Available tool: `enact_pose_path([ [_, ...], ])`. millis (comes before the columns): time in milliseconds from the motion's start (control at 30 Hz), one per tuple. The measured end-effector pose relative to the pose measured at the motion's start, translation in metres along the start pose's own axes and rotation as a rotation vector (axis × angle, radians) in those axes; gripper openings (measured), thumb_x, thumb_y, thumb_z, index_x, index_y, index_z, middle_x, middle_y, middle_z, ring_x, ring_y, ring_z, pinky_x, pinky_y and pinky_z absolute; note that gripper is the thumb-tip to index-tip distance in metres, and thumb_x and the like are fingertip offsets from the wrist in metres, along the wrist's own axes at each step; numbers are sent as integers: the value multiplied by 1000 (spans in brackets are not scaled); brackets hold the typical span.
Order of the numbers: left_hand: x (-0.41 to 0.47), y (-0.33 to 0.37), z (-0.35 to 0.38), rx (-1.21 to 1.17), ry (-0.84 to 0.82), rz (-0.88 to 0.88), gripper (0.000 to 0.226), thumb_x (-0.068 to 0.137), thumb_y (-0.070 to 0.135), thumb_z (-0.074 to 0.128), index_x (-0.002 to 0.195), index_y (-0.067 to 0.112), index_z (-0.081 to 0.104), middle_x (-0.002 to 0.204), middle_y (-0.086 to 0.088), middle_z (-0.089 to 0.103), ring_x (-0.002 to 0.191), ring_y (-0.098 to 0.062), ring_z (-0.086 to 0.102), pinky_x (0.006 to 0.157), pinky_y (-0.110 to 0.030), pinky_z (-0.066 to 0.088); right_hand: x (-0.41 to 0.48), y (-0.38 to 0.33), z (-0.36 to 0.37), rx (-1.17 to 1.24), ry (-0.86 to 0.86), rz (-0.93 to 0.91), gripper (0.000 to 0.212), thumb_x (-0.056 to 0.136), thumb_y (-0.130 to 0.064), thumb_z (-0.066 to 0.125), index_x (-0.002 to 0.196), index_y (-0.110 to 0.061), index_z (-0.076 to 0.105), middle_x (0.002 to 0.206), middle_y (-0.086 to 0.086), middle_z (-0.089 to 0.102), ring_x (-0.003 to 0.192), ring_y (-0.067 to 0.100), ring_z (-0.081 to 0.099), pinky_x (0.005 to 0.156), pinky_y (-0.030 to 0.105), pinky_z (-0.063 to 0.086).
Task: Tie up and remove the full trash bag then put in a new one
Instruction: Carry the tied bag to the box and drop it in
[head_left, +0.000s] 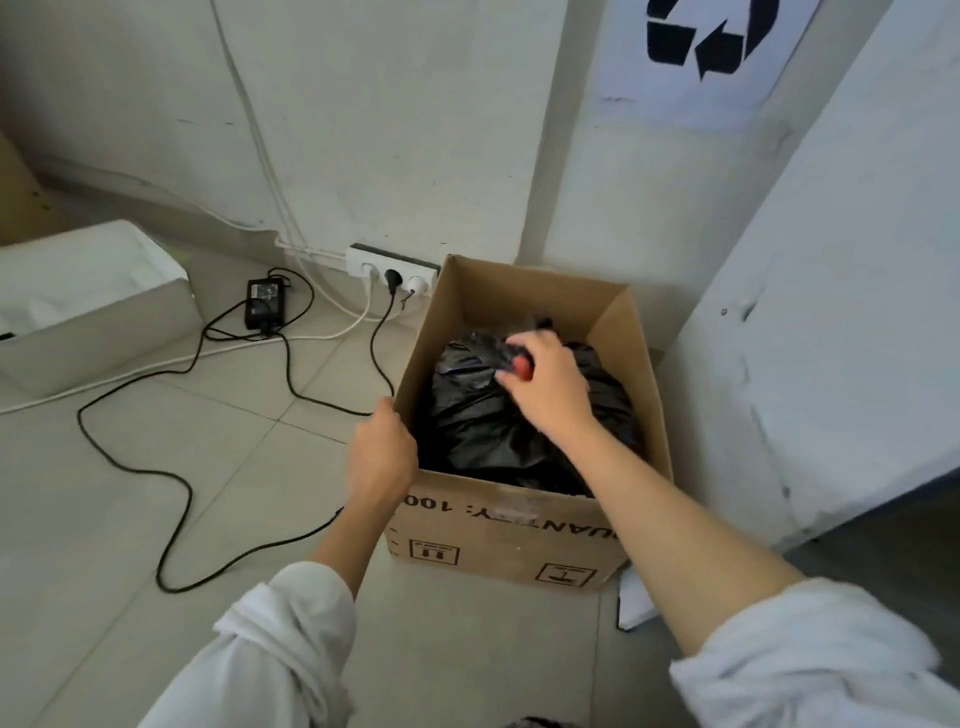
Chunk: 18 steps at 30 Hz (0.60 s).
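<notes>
A full black trash bag (483, 415) sits inside an open cardboard box (519, 525) on the tiled floor, against the wall. My right hand (545, 384) reaches into the box and grips the gathered top of the bag, fingers curled round the bunched plastic, with something small and red showing at the fingers. My left hand (382, 452) holds the box's near left corner, fingers curled over the rim. No new bag is clearly in view.
A power strip (392, 267) on the wall feeds black and white cables (291, 374) that trail across the floor left of the box, with a black adapter (264, 302). A white box (88, 301) stands far left. A white wall panel (810, 332) closes the right side.
</notes>
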<state>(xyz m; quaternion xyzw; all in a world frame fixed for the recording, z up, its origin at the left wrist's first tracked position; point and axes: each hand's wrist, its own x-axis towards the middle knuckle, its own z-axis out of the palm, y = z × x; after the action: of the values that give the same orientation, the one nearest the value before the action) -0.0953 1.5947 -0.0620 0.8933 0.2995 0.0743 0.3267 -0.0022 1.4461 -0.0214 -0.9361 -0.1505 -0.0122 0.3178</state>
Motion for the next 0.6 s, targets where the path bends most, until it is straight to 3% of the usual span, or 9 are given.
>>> enact_pose_path([
  [100,14,-4,-6,113,-132,62,31,100,17,28,129,8,37,107,-18,59,88,-31,55,69,-38,40,-14,6,9,-263,-341,137,76,77,-53,67,140,-48,24,157,-10,-9,144,33,-7,104,73,10],
  [167,27,-5,-4,161,-177,103,30,102,22,27,125,7,38,107,-20,60,89,-32,56,70,-39,42,-16,16,6,-281,-414,210,90,73,-56,70,142,-51,13,155,-10,-25,143,36,-16,102,76,7],
  [267,41,-3,1,221,-155,154,30,102,27,27,120,6,40,104,-21,61,83,-32,55,70,-42,45,-15,37,-3,-281,-454,332,100,75,-57,68,147,-43,0,156,-5,-22,144,36,-12,107,71,14],
  [367,49,4,4,245,-151,213,32,102,27,28,124,6,41,105,-21,61,86,-33,55,67,-37,38,-15,43,-8,-225,-393,417,95,82,-53,63,146,-43,-6,155,-1,-27,143,38,-15,109,67,15],
  [467,55,10,11,230,-144,250,30,102,27,30,120,8,44,103,-19,62,85,-32,56,68,-38,41,-18,30,-6,-155,-315,197,85,84,-52,59,142,-54,-3,148,-7,-41,137,29,-35,105,70,2],
  [533,57,10,15,220,-139,248,29,101,27,30,117,8,46,99,-18,62,80,-29,55,66,-37,42,-20,26,-1,-189,-466,78,72,88,-58,50,145,-51,5,150,-13,-36,132,22,-44,107,67,-2],
  [600,56,9,16,201,-111,239,29,101,28,32,115,9,47,95,-14,62,76,-26,53,64,-37,41,-17,33,6,-291,-616,88,65,92,-60,39,147,-44,8,153,-11,-30,128,23,-47,112,61,-1],
])
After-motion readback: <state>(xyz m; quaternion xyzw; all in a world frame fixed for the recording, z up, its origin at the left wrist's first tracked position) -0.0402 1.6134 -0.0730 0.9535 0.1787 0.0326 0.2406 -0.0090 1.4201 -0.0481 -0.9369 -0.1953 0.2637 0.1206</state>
